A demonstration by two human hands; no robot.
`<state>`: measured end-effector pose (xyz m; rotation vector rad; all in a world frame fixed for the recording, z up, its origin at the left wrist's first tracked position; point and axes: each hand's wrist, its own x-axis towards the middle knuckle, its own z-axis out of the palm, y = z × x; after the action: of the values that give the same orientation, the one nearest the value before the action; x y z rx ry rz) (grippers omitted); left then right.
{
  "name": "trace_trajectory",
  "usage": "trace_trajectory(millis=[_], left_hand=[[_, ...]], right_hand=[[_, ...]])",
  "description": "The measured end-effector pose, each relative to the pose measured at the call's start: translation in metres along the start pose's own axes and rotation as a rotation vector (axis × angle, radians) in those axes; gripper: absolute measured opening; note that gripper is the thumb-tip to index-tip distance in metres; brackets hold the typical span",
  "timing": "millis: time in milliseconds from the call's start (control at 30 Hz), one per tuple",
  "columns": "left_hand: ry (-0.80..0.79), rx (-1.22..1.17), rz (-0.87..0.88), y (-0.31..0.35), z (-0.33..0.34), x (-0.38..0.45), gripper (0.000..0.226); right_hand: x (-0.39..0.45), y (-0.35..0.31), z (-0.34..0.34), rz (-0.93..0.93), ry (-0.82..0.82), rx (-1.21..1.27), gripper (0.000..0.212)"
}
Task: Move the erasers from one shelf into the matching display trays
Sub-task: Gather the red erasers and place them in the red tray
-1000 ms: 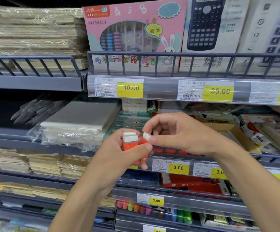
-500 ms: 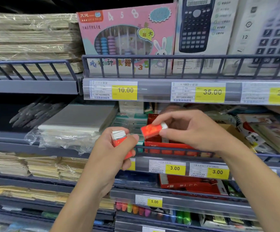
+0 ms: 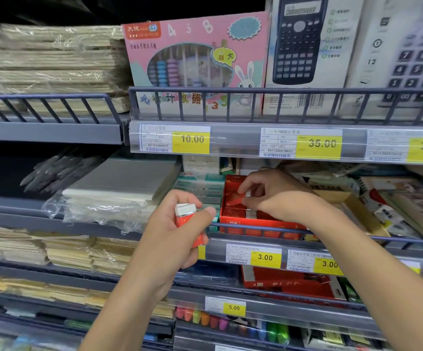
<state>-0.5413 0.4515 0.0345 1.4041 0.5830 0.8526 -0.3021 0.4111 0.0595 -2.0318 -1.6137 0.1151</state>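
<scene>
I see the left hand (image 3: 172,239) gripping red erasers (image 3: 188,224) just left of the red tray (image 3: 233,220), while the right hand (image 3: 276,196) pinches one eraser (image 3: 235,200) inside it.

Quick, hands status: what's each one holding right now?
Left hand: grips red-sleeved erasers, held in front of the shelf.
Right hand: pinches one red eraser over the red display tray.

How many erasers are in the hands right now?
2. One red-sleeved eraser is gripped upright in the left hand; the right hand pinches another eraser over the red display tray. More may be hidden behind the fingers.
</scene>
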Motion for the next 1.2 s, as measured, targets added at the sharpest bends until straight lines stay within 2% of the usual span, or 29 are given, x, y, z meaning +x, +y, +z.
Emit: trace_trajectory(millis=[167, 267, 367, 467, 567, 633, 733, 767, 900, 1200], left_hand=[[0.017, 0.010, -0.004, 0.001, 0.001, -0.001, 0.017], [0.046, 0.018, -0.003, 0.000, 0.004, 0.000, 0.018], [0.070, 0.020, 0.007, -0.003, 0.007, 0.000, 0.019], [0.087, 0.001, 0.007, -0.003, 0.010, 0.001, 0.021], [0.083, -0.072, 0.006, -0.003, 0.015, 0.001, 0.023], [0.093, -0.120, -0.008, -0.003, 0.019, 0.001, 0.024], [0.085, -0.180, -0.049, -0.001, 0.022, -0.001, 0.037], [0.078, -0.204, -0.063, 0.000, 0.021, -0.002, 0.039], [0.082, -0.259, -0.108, -0.004, 0.021, -0.002, 0.025], [0.090, -0.239, -0.091, -0.008, 0.020, 0.000, 0.058]], right_hand=[[0.006, 0.000, 0.006, -0.006, -0.064, -0.078, 0.016], [0.007, -0.002, 0.004, 0.000, -0.104, -0.101, 0.011], [-0.002, -0.007, -0.001, -0.030, -0.060, -0.103, 0.016], [-0.027, -0.026, -0.001, -0.146, 0.045, 0.154, 0.023], [-0.054, -0.050, 0.008, -0.309, -0.039, 0.496, 0.036], [-0.064, -0.061, 0.019, -0.342, -0.069, 0.567, 0.048], [-0.069, -0.068, 0.029, -0.314, 0.004, 0.516, 0.057], [-0.070, -0.070, 0.029, -0.316, 0.029, 0.475, 0.056], [-0.074, -0.076, 0.032, -0.328, 0.054, 0.389, 0.047], [-0.075, -0.093, 0.045, -0.260, 0.224, 0.382, 0.032]])
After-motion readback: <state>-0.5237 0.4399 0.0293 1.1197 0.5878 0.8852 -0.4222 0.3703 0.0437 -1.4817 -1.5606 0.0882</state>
